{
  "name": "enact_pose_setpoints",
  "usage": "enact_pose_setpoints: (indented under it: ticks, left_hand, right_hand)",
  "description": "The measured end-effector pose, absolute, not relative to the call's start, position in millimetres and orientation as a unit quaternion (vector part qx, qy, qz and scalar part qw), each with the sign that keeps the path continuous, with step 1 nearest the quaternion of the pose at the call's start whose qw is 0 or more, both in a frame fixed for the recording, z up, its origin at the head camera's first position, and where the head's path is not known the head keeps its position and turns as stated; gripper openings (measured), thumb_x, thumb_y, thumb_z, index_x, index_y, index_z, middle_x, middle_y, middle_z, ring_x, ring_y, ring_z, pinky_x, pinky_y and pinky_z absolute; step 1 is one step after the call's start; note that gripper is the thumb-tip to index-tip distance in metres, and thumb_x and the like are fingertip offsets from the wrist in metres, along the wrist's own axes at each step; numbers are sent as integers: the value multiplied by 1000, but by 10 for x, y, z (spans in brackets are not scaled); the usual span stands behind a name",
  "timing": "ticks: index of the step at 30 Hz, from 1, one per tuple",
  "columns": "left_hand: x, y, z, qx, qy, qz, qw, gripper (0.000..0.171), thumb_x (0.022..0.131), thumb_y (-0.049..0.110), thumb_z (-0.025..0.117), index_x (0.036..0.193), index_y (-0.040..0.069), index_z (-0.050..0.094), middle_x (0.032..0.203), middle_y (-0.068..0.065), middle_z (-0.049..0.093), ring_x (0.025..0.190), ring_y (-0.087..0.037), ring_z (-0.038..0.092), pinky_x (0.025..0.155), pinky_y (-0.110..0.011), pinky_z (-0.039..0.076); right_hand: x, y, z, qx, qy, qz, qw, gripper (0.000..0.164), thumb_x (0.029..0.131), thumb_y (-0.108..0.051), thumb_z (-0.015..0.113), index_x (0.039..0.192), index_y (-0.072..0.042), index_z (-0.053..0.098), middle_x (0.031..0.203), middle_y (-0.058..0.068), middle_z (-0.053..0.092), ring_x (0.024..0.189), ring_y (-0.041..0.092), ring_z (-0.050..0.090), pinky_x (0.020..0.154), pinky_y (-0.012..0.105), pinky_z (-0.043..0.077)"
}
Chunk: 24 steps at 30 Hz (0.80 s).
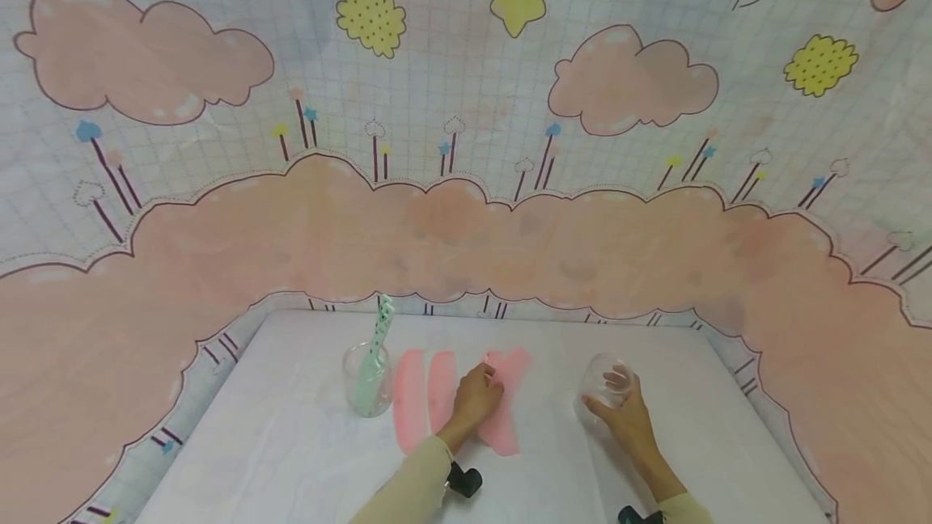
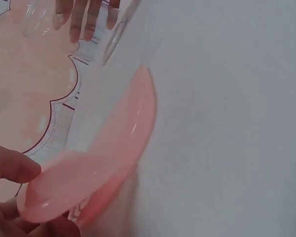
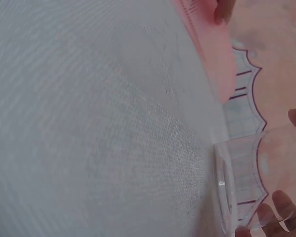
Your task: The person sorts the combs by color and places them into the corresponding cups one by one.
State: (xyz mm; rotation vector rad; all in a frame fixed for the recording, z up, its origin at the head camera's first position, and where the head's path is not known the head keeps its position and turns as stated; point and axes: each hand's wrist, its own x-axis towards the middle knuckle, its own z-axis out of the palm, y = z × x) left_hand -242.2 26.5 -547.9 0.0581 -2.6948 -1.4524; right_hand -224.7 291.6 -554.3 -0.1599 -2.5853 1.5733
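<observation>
Filling the upper frame, patterned backdrop [image 1: 466,245]; across the bottom, white table [image 1: 240,459]. At lower centre, pink strips outside any cup: leftmost strip [image 1: 409,407] and second strip [image 1: 440,374] lying side by side, third strip [image 1: 502,435] lying just right of them, crossed by a held strip [image 2: 71,180]. Lower right, clear cup [image 1: 597,374], nothing visible inside; base touching the table or not, cannot tell. Lower left of centre, second cup [image 1: 353,382], mint-green utensils [image 1: 378,346] leaning in it, count unclear. Lower right again, right hand [image 1: 629,420], thumb and fingers curled round the clear cup. Lower centre, left hand [image 1: 476,399], pinching the held strip near one end. Judged about midway: green gathered in a cup, one pink strip in hand, three left lying out, none cupped.
</observation>
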Motion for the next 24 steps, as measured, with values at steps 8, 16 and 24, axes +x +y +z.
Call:
enact_pose_setpoints:
  ticks: [8, 16, 24]
  left_hand:
    - [-2449, 151, -5417, -17, -855, -512, 79, 23, 83, 9, 63, 105, 2, 64, 97, -12, 68, 85, -19, 60, 72, -33, 51]
    - [-2392, 33, -5319, -13, -829, -558, 35, 43, 81, 9, 62, 124, 3, 56, 112, -22, 62, 72, -18, 64, 59, -29, 55]
    - [-2373, -89, -5274, -30, -835, -547, 55, 30, 83, 11, 64, 110, 3, 56, 97, -13, 66, 80, -18, 64, 62, -28, 51]
  right_hand:
    - [-2244, 2910, -5525, -56, -850, 521, 58, 88, 81, -27, 79, 146, -9, 24, 147, 18, 43, 137, 39, 38, 108, 59, 37]
    - [-2224, 2881, -5554, -51, -852, 515, 75, 87, 81, -26, 79, 146, -9, 24, 146, 18, 46, 135, 39, 40, 109, 61, 34]
    - [-2205, 2888, -5538, -53, -850, 520, 65, 86, 83, -28, 78, 146, -10, 23, 148, 18, 43, 137, 39, 38, 111, 61, 32]
